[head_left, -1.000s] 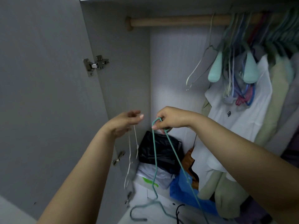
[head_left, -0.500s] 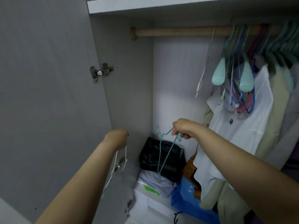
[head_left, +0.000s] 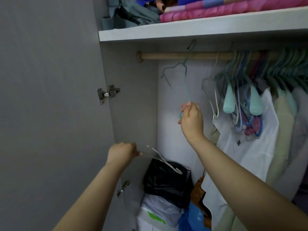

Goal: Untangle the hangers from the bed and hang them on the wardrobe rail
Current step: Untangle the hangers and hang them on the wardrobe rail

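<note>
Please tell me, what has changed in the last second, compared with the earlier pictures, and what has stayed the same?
The right hand has lifted the green hanger from low in front of the wardrobe up to the wooden rail; its hook now reaches above the rail. The left hand has sunk a little and still holds the white hanger. Both grips are unchanged. The hangers and clothes already on the rail stayed in place.

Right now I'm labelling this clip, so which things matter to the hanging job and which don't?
Job:
green hanger in right hand
white hanger in left hand
wardrobe rail

Lying about:
black bag
blue bag
pink bedding
</note>
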`<act>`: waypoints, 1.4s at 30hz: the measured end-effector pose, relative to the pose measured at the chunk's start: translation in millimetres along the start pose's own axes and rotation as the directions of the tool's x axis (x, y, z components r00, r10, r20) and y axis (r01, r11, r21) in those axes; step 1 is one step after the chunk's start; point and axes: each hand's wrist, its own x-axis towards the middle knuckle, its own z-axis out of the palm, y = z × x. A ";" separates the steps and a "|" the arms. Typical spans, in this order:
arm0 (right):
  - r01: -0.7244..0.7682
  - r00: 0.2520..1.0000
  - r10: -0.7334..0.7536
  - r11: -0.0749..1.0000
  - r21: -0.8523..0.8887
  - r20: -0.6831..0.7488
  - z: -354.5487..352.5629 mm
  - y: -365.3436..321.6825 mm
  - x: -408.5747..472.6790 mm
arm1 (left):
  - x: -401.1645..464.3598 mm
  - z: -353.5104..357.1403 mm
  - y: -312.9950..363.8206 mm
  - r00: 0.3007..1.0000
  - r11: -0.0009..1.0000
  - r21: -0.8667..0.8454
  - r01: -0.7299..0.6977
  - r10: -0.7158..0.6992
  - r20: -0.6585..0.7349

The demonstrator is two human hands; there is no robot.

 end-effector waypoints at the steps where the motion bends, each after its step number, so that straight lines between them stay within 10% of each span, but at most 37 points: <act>1: 0.029 0.999 -0.030 0.999 -0.039 -0.022 -0.5 0.9 8.2 | -1.7 -0.8 0.1 0.999 1.000 0.011 -0.012 0.012 -0.049; 12: 0.008 1.000 -0.022 0.857 -0.516 -0.020 -17.7 41.7 33.7 | -27.7 13.4 -17.9 0.974 0.982 -0.059 0.181 -0.188 -0.128; 21: -0.289 0.923 0.196 0.921 -0.260 -0.331 -38.7 66.8 14.5 | -39.7 16.0 -17.2 0.909 0.814 -0.447 0.371 -0.418 -0.007; 38: -0.260 0.877 0.322 0.942 0.212 -0.355 -83.8 63.7 -0.6 | -24.1 -39.0 85.3 0.900 0.515 -0.851 -0.106 -0.315 -0.302; 42: -0.246 0.892 0.309 0.944 0.220 -0.329 -87.8 63.1 -1.0 | -12.1 -62.3 108.4 0.836 0.591 -0.785 -0.187 -0.324 -0.442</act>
